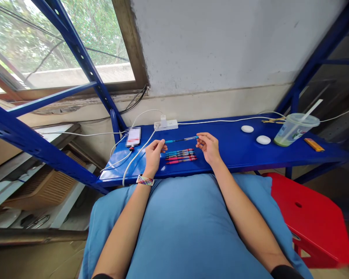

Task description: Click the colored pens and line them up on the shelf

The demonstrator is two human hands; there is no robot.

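Pen [180, 140] level between both hands [180, 145], its ends pinched in their fingertips.

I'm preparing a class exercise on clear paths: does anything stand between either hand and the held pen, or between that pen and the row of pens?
Nothing visible does: the left hand and right hand grip the held pen at opposite ends, and no object shows between it and the row of pens.

Power strip [171, 124] behind row of pens [180, 156]; phone [133, 136] left, cup [293, 130] right, all on shelf [229, 155]
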